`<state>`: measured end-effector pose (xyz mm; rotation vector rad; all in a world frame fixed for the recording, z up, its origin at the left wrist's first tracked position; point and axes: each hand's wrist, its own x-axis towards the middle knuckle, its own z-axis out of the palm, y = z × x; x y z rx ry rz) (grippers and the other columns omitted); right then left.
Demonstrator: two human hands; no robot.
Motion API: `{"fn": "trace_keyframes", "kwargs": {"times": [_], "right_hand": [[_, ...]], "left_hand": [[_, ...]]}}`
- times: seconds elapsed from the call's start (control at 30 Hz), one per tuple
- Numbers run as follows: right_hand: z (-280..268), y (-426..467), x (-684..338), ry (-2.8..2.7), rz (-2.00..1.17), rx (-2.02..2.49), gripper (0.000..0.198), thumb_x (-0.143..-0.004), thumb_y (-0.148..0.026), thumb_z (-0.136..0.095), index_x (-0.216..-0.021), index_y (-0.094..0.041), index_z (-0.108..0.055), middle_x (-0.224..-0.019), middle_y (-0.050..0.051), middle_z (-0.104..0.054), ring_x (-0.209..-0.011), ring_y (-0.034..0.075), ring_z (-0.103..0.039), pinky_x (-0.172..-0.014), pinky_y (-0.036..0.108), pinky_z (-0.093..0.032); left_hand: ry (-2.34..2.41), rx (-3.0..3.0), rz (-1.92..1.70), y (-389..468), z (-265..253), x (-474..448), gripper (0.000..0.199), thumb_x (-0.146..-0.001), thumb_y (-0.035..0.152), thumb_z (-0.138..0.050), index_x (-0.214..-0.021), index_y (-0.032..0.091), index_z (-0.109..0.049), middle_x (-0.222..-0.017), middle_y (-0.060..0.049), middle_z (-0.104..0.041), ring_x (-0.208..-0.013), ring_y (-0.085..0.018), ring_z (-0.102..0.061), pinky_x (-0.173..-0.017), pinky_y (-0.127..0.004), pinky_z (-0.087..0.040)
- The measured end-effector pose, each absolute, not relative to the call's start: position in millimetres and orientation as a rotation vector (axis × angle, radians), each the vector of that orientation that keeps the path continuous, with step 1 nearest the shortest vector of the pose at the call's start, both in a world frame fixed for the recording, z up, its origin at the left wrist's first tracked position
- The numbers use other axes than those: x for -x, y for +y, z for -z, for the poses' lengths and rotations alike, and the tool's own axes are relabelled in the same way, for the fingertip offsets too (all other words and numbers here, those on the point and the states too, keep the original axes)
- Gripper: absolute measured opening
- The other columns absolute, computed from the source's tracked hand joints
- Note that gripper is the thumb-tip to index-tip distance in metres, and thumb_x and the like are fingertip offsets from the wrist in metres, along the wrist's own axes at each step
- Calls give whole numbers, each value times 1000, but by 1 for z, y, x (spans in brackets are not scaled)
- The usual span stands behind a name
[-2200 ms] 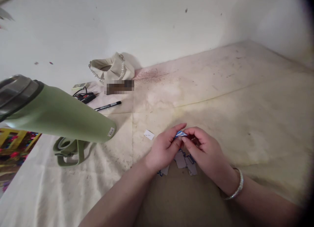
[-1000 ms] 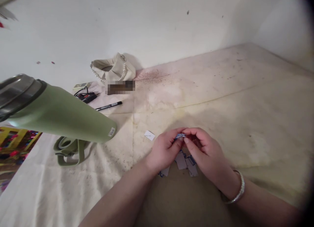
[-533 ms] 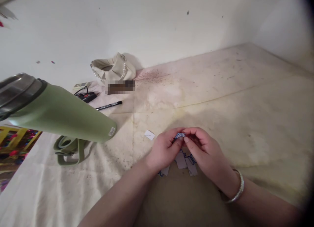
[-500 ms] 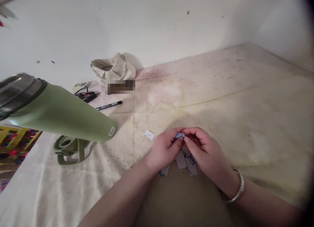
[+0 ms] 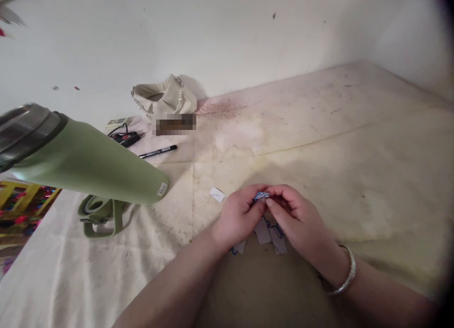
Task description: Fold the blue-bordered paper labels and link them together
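Note:
Both hands meet over the table close to me, fingertips pinching a small folded piece of paper (image 5: 261, 195) with blue and white markings. My left hand (image 5: 238, 218) closes around its left side, thumb on top. From the right, my right hand (image 5: 300, 215), with a silvery bangle at the wrist, grips it between thumb and curled fingers. Most of the folded paper is hidden by the fingers. Below the hands lie several loose paper pieces (image 5: 263, 232) with blue edge markings, partly covered. A small white paper slip (image 5: 216, 194) with faint print rests left of my left hand.
A tall green tumbler (image 5: 92, 162) with a steel top stands at the left, a green handled lid (image 5: 102, 219) beside it. Farther back are a black pen (image 5: 158, 151), a black corded device (image 5: 127, 139) and a cream handbag (image 5: 165, 96) by the wall.
The hands hold nearly the same position, with the folded paper showing slightly more between the fingertips. The view has shifted very slightly.

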<state>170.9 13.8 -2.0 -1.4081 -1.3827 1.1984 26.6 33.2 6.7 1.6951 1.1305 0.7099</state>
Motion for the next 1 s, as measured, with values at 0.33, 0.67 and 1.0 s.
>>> {"fn": "trace_keyframes", "kwargs": {"times": [0.33,0.67,1.0], "right_hand": [[4,14,-171,-1439,-1175,1407,21,-84,-34,-51,-99,-21,-57,-96,6,-63,-84,19,-60,-75,36,-50],[6,14,-171,-1413,-1218,1396,22,-84,-35,-51,-100,-21,-57,-98,7,-63,-86,20,-61,-77,39,-50],[6,14,-172,-1403,-1254,1398,24,-84,-36,-51,-101,-21,-57,-101,7,-64,-87,20,-61,-78,39,-50]], "left_hand": [[1104,-1690,-724,33,-6,-28,36,-87,14,-44,-119,24,-57,-110,-2,-65,-101,-16,-59,-90,-31,-46],[1141,-1717,-684,34,-8,-27,34,-86,15,-45,-116,22,-58,-108,-3,-65,-100,-17,-59,-89,-31,-46],[1135,-1729,-685,33,-9,-27,36,-85,14,-45,-117,25,-57,-106,-1,-65,-98,-16,-59,-88,-29,-46]]}}
